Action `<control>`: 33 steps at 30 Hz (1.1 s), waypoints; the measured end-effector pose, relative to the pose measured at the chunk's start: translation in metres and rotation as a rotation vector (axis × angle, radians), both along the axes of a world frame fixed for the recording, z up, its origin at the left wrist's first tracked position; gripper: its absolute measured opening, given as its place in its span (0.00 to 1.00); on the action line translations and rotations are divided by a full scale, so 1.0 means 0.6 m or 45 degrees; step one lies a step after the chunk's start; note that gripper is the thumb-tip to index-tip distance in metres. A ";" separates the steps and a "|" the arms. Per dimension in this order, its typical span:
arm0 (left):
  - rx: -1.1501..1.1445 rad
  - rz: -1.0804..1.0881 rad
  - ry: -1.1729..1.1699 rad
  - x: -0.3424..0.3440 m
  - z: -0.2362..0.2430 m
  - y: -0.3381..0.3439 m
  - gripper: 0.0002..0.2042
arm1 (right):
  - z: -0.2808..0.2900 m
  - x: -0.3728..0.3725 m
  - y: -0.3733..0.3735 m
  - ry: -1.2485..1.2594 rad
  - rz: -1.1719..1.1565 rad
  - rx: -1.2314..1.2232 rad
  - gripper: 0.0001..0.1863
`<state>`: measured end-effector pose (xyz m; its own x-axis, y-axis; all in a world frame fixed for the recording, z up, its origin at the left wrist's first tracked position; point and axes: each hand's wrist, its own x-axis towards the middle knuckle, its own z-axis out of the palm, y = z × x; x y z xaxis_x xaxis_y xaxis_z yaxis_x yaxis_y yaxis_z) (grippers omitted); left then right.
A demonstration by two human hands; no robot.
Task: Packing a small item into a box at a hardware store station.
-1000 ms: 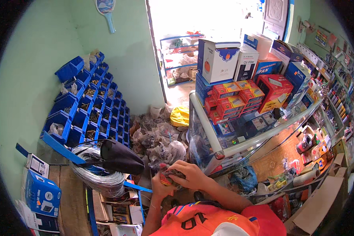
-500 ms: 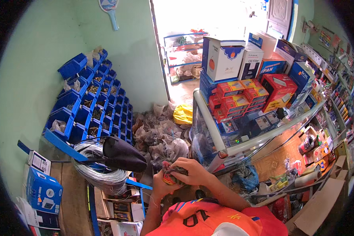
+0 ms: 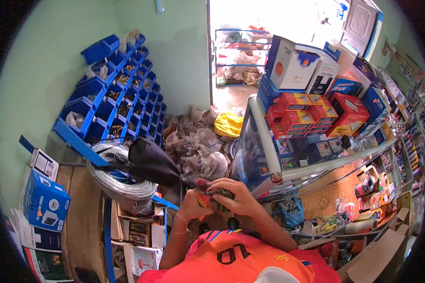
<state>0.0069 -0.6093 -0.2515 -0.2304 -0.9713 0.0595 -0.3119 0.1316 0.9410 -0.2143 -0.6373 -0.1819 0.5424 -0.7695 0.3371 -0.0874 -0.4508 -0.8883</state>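
Close in front of my chest, both hands grip one small bundle. It looks like a crumpled dark, greenish-grey rag (image 3: 225, 193) with a reddish part at its far end; its exact kind is unclear. My left hand (image 3: 192, 206) is closed around its near left side, where a red-and-yellow piece (image 3: 203, 200) shows between the fingers. From the right, my right hand (image 3: 238, 194) has its fingers bent over the top of the bundle. Part of the bundle is hidden under the fingers. Just beyond my left hand hangs a black bag-like thing (image 3: 151, 160).
Blue parts bins (image 3: 94, 125) rise at the left, above a coil of silvery wire (image 3: 132, 198). Plastic bags (image 3: 193, 144) and a yellow bag (image 3: 228, 124) heap on the floor ahead. At right stands a glass counter (image 3: 264, 137) stacked with red boxes (image 3: 297, 120). Cardboard (image 3: 380, 254) lies lower right.
The whole view has shifted, with the counter and doorway now further right and higher. Both hands still hold the bundle, and my right fingers have moved along it slightly.
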 end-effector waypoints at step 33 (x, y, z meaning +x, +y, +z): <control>-0.019 -0.179 0.437 -0.147 -0.078 -0.071 0.19 | -0.014 -0.045 -0.025 0.076 -0.623 -0.109 0.20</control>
